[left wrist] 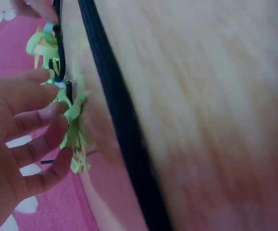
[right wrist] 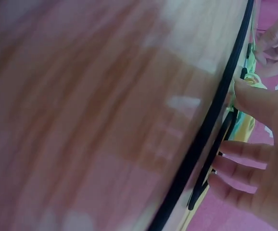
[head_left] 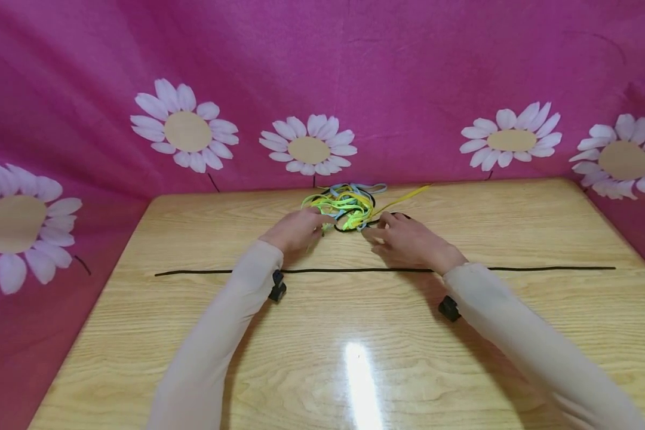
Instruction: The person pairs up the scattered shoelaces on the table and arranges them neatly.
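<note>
A tangle of yellow, lime green, light blue and black shoelaces (head_left: 355, 200) lies at the table's far edge. At its left side my left hand (head_left: 297, 229) pinches a black shoelace (left wrist: 60, 60) with thumb and index fingertips, the other fingers loosely bent beside green laces (left wrist: 73, 111). My right hand (head_left: 412, 240), at the right side of the tangle, holds black lace at its thumb tip, the index finger hidden in the right wrist view. From there a narrow black loop (right wrist: 210, 163) runs along the fingertips of that hand.
Nearer to me, a second black shoelace (head_left: 355, 270) lies straight across the wooden table (head_left: 312, 334), passing beneath both forearms. One yellow lace end (head_left: 403, 194) reaches right from the tangle. A magenta cloth (head_left: 408, 71) with white flowers hangs behind the table.
</note>
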### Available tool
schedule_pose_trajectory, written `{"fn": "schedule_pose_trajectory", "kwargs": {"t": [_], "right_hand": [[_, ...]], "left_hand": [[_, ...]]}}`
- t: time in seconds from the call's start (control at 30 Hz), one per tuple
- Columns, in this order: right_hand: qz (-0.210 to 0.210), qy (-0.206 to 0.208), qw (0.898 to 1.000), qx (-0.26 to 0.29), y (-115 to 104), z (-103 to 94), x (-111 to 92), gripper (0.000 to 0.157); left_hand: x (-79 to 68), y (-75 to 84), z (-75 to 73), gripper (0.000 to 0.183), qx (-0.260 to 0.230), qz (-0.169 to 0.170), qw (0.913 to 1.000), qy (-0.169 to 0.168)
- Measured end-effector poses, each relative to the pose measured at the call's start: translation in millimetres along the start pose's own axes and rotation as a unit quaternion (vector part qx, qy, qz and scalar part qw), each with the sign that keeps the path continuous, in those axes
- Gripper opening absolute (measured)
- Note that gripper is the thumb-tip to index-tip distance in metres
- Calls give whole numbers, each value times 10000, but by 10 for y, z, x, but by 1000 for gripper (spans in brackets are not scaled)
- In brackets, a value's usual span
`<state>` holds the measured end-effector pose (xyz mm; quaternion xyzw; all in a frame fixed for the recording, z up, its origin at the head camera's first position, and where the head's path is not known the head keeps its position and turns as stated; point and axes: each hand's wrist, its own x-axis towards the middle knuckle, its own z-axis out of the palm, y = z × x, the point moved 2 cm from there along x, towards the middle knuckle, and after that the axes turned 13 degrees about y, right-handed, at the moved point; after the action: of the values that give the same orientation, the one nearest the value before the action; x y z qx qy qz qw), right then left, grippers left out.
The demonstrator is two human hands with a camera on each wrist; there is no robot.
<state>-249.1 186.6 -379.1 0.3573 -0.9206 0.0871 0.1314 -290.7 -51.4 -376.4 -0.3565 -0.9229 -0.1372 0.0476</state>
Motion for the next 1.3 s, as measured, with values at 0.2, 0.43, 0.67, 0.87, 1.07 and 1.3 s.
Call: {"fn": "schedule_pose_trajectory", "kwargs": {"t": [0.2, 0.43, 0.67, 0.87, 1.07, 1.3], "right_hand": [[171, -82, 9998, -85, -14, 16, 46, 41], [153, 54, 9999, 32, -52, 28, 133, 20], [6, 150, 9996, -220, -79, -18, 200, 16], [120, 665, 9973, -300, 70, -177, 204, 24], [207, 1131, 9930, -256, 291, -486, 168, 22], [516, 1534, 9855, -515, 530, -848, 64, 15]], "left_hand": [[24, 52, -6, 36, 225, 180, 9995, -141], [77, 111, -8, 17, 176, 309, 9994, -47], [96, 183, -8, 15, 269, 575, 9979, 90], [111, 161, -97, 3, 304, 536, 9972, 431], [101, 56, -254, 13, 95, 540, 9944, 904], [72, -93, -559, 16, 112, 222, 9925, 1201]]}}
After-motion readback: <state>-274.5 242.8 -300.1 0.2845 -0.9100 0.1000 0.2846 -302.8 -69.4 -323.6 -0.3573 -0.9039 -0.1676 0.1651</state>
